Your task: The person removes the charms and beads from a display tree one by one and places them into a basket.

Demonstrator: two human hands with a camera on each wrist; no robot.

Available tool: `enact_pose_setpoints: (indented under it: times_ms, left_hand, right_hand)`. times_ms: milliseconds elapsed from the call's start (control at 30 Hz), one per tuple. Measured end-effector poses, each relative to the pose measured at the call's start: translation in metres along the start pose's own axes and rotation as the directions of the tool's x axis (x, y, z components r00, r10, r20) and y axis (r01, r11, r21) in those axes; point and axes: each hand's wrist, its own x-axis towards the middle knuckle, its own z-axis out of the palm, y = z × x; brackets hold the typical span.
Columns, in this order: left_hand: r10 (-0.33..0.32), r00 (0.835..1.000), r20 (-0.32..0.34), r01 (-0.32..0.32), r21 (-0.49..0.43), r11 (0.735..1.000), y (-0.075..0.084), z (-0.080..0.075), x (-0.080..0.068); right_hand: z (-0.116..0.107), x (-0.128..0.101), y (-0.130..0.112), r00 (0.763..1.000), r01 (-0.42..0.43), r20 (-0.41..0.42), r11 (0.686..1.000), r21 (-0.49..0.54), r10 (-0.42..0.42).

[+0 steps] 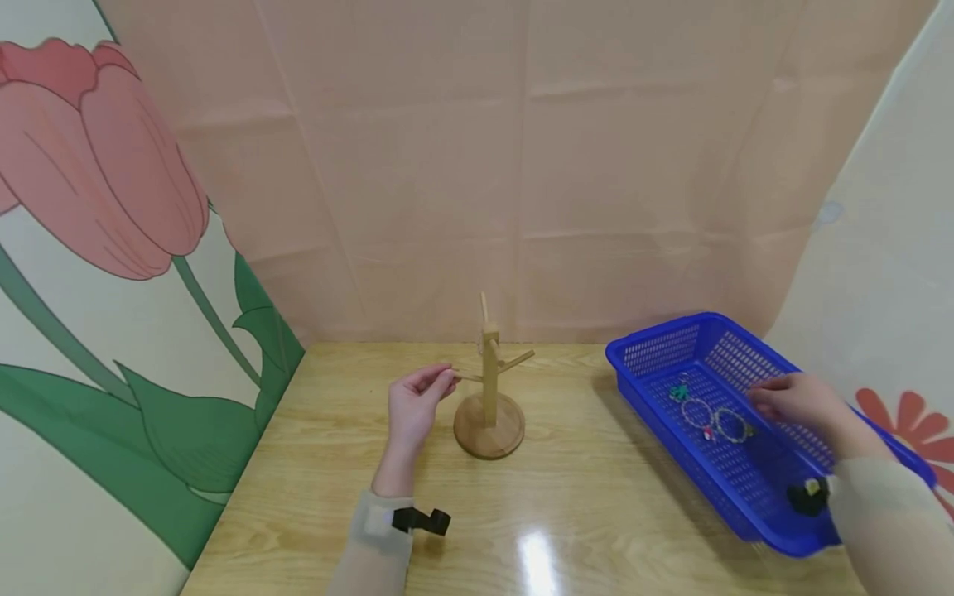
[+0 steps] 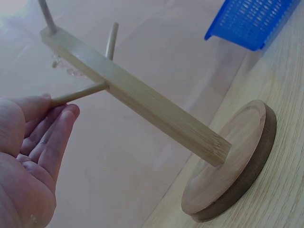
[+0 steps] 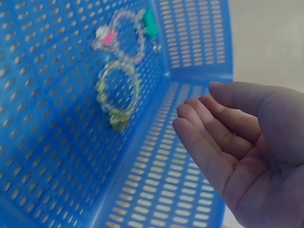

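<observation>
My left hand [image 1: 417, 407] pinches the end of a side peg [image 2: 78, 94] on a wooden stand [image 1: 489, 377], thumb above and fingers below. The stand is upright on its round base [image 2: 228, 161]. Some clear beads [image 2: 72, 72] show behind its post near the top, partly hidden. Over the blue basket [image 1: 674, 459] is my right hand [image 1: 801, 403], its fingers loosely bent and holding nothing. Inside, a yellow-green beaded bracelet [image 3: 100, 92] lies beside a pale pink one [image 3: 141, 45] with a pink-and-white charm [image 3: 107, 35]. A green charm [image 3: 149, 23] lies beyond them.
Both the stand and the basket are on a light wooden table [image 1: 298, 513]. A pinkish cloth [image 1: 417, 182] hangs along the back edge. The basket's perforated walls rise around the bracelets on the right side.
</observation>
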Motion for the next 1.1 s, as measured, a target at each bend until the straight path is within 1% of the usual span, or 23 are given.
enact_pose_setpoints:
  times_ms: [67,133,300,467,533,767,933,1100]
  left_hand:
    - [-0.006,1.000,-0.002,0.006,0.003,1.000,-0.001,0.000,-0.001]
    - [-0.006,1.000,0.003,0.006,0.011,1.000,-0.001,0.000,-0.002]
    - [0.007,1.000,0.019,-0.008,0.024,1.000,-0.003,0.000,-0.001]
    - [0.006,1.000,0.009,-0.007,0.019,1.000,-0.004,0.001,-0.002]
    - [0.006,1.000,0.004,-0.006,0.014,1.000,-0.005,0.001,-0.003]
    - [0.002,1.000,0.013,-0.002,0.018,1.000,-0.005,0.007,-0.004]
    - [-0.006,1.000,0.010,0.006,0.014,1.000,-0.003,0.008,-0.004]
    - [-0.002,1.000,0.000,0.002,0.021,1.000,0.001,0.004,0.000]
  right_hand:
    - [0.001,-0.003,-0.005,1.000,0.016,-0.006,0.999,0.030,-0.016]
    - [0.002,-0.007,-0.010,0.999,0.040,-0.015,0.999,0.032,-0.040]
    - [0.000,-0.015,-0.023,0.997,0.073,-0.036,0.996,-0.041,-0.074]
    - [-0.001,-0.021,-0.039,0.993,0.105,-0.043,0.991,-0.084,-0.109]
    - [0.000,-0.024,-0.045,0.991,0.118,-0.048,0.990,-0.076,-0.122]
    - [0.009,-0.034,-0.061,0.990,0.128,-0.067,0.991,0.037,-0.126]
    - [0.013,-0.043,-0.076,0.984,0.156,-0.092,0.987,0.048,-0.151]
    - [0.018,-0.044,-0.100,0.976,0.190,-0.111,0.981,0.039,-0.185]
